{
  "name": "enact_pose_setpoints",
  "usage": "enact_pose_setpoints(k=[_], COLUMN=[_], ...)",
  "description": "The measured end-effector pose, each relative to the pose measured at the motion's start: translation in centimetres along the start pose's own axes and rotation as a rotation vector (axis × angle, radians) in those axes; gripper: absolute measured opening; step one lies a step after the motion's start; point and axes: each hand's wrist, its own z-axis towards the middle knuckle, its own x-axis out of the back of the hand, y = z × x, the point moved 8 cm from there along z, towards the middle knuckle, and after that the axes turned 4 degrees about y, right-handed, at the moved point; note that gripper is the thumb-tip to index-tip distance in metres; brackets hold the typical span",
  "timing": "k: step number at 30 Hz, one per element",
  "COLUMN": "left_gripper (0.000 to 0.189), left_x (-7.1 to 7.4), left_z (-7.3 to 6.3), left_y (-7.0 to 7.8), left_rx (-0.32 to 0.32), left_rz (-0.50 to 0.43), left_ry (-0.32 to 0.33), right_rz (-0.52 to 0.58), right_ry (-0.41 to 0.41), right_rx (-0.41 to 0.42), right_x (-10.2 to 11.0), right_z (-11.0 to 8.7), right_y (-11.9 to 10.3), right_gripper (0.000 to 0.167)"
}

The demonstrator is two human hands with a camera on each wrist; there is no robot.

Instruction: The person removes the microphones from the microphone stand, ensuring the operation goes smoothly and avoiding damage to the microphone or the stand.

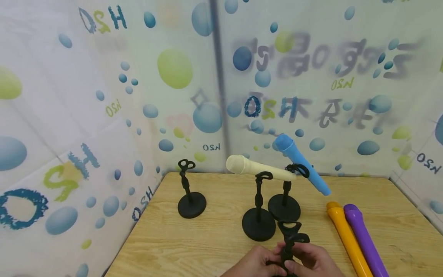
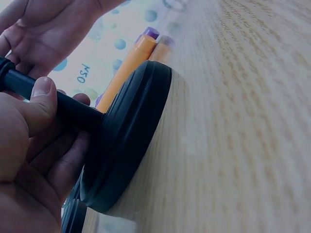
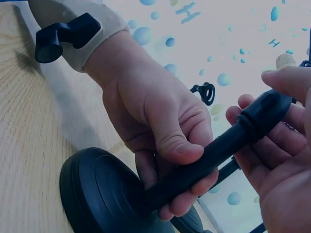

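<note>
A black tabletop microphone stand [image 1: 288, 248] stands before me, its round base [image 3: 104, 189] close against the table in the wrist views. My left hand [image 1: 257, 261] grips the lower pole, with the thumb [image 2: 43, 94] laid along it. Higher up, my right hand [image 3: 286, 155] holds the thicker collar [image 3: 262, 114] between thumb and fingers. The twin-ring clip [image 1: 290, 231] on top holds no microphone. Just beyond are two more black stands; a cream microphone [image 1: 256, 167] overlaps the nearer stand's clip, and a blue microphone [image 1: 302, 163] slants through the farther one's.
An orange microphone [image 1: 349, 238] and a purple microphone [image 1: 367, 242] lie side by side at the right. Another black stand [image 1: 190, 204] with a bare clip is at the back left. Printed curtains [image 1: 180, 115] enclose the wooden table [image 1: 207, 234] at the back and sides.
</note>
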Motion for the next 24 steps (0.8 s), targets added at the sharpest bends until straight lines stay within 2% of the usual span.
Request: enact_pose_setpoints(k=[2,5,7,10,12,14,18,22,24], left_gripper=[0.021,0.021,0.02,0.021,0.021,0.021,0.021,0.02,0.02], left_x=[0.0,0.0,0.0,-0.1,0.0,0.0,0.0,-0.1,-0.1], left_z=[0.0,0.0,-0.1,-0.2,-0.3,-0.4,-0.5,-0.3,-0.2], left_y=[0.0,-0.1,-0.1,-0.1,-0.1,0.0,0.0,-0.1,-0.1], left_rx=[0.002,-0.003,0.003,0.008,0.022,0.025,0.03,0.032,0.028], left_rz=[0.006,0.019,0.017,0.008,-0.002,-0.005,-0.014,-0.018,-0.01], left_ry=[-0.001,-0.006,-0.006,-0.006,-0.004,-0.003,-0.003,-0.001,0.0], right_rz=[0.007,-0.008,-0.043,-0.123,-0.169,-0.195,-0.177,-0.105,-0.054], right_ry=[0.002,0.064,0.152,0.332,0.412,0.45,0.408,0.251,0.169], right_rx=[-0.016,-0.036,-0.052,-0.1,-0.135,-0.163,-0.135,0.005,0.045], right_x=[-0.1,0.2,0.8,2.1,2.6,2.8,2.7,1.5,0.9], right_z=[0.1,-0.2,-0.6,-1.4,-1.8,-2.1,-2.1,-1.5,-1.1], right_y=[0.1,0.3,0.4,0.6,0.6,0.6,0.6,-0.1,-0.3], right_gripper=[0.045,0.044,0.042,0.036,0.033,0.03,0.031,0.033,0.035])
